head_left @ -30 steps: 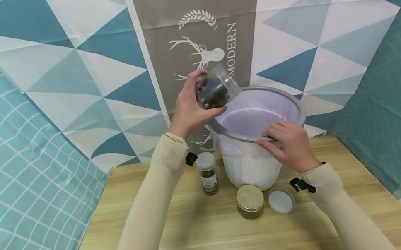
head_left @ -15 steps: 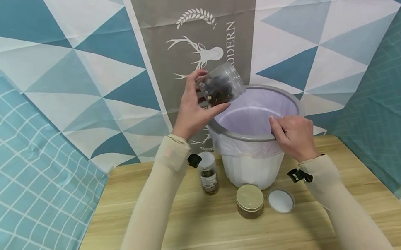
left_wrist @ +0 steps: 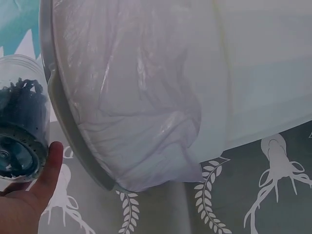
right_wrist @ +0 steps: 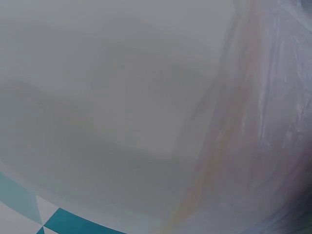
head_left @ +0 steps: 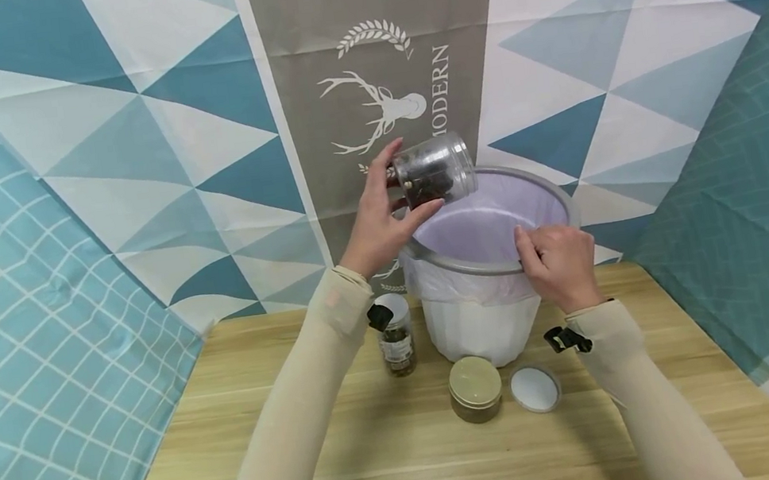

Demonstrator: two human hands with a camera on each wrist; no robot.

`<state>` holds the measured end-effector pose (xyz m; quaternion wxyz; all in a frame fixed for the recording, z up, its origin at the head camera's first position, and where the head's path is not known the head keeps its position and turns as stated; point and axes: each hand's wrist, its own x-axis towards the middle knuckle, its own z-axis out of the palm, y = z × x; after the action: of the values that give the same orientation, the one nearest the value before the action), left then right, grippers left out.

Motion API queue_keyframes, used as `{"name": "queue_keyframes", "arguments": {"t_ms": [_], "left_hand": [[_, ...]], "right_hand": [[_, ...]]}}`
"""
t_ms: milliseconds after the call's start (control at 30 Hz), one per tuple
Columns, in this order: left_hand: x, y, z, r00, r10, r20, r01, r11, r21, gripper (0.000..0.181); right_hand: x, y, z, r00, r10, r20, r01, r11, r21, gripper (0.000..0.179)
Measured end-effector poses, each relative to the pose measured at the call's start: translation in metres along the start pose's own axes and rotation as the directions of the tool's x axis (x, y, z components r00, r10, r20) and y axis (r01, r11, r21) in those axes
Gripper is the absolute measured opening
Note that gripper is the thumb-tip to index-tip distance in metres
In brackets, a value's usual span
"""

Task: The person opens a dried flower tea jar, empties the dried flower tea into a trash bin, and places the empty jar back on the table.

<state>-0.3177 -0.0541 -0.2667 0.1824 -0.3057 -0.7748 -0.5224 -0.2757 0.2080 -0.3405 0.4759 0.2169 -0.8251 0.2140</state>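
My left hand (head_left: 379, 226) grips a clear plastic jar (head_left: 435, 171) that has no lid on. The jar lies tipped almost on its side, its mouth facing right over the left part of a white trash bin (head_left: 479, 326). Dark dried bits (left_wrist: 22, 105) are inside it. A thin, pale purple bag (head_left: 458, 285) lines the bin and folds down outside under the grey rim (head_left: 430, 257). At the bin's front right, my right hand (head_left: 562, 262) grips the rim with curled fingers. In the right wrist view only the bin wall (right_wrist: 107, 97) and bag show clearly.
A tall clear jar with a white lid (head_left: 397, 342) stands left of the bin on the wooden table (head_left: 412, 461). In front of the bin are a gold-lidded round tin (head_left: 476, 389) and a loose white lid (head_left: 536, 389). A patterned cloth (head_left: 213, 133) hangs behind.
The jar in my left hand has shifted slightly right, and its tilt has changed to nearly level. My right hand has slid right along the rim.
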Motion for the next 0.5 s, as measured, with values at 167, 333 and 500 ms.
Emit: {"name": "queue_keyframes", "arguments": {"t_ms": [167,333,500], "left_hand": [[0.0018,0.0029,-0.0003,1.000,-0.012,-0.001,0.012,1.000,-0.021,0.089],[0.0030,0.0043,-0.0003,1.000,-0.012,0.005,0.012,1.000,-0.015,0.086],[0.0041,0.0038,-0.0006,1.000,0.023,0.009,-0.023,1.000,-0.018,0.086]], "right_hand": [[0.0012,0.0001,0.0002,1.000,-0.005,0.005,0.005,1.000,0.000,0.058],[0.0014,0.0005,0.0001,1.000,-0.010,0.017,0.010,1.000,-0.005,0.058],[0.0010,0.0003,0.0001,1.000,-0.005,0.019,0.006,1.000,-0.013,0.058]]}}
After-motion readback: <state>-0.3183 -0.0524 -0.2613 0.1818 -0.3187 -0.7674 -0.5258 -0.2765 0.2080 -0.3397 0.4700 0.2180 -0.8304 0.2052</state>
